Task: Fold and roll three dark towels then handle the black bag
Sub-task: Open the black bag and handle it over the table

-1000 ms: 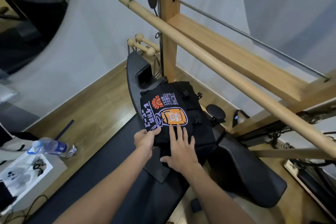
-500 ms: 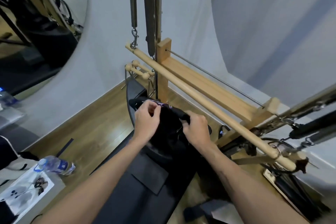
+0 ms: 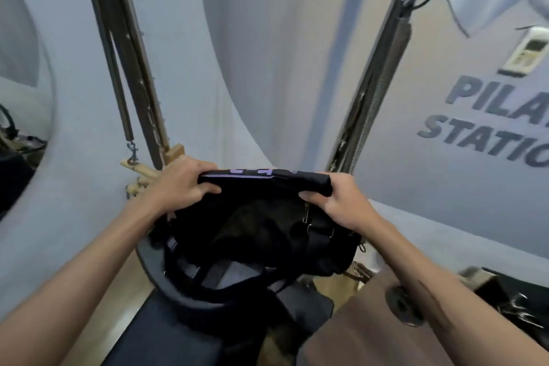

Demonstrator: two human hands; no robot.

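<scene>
Black bag (image 3: 261, 229): lifted off the padded bench since a second earlier; top edge gripped by left hand (image 3: 181, 184) and right hand (image 3: 335, 202); bag-handling stage judged underway

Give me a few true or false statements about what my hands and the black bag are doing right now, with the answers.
1. Both hands grip the black bag. True: the left hand and the right hand each hold its top edge.
2. The bag lies flat on the floor. False: it is held up, its straps hanging down.
3. Lettering shows on the wall at right. True.
4. The right hand holds a water bottle. False: it grips the bag.
</scene>
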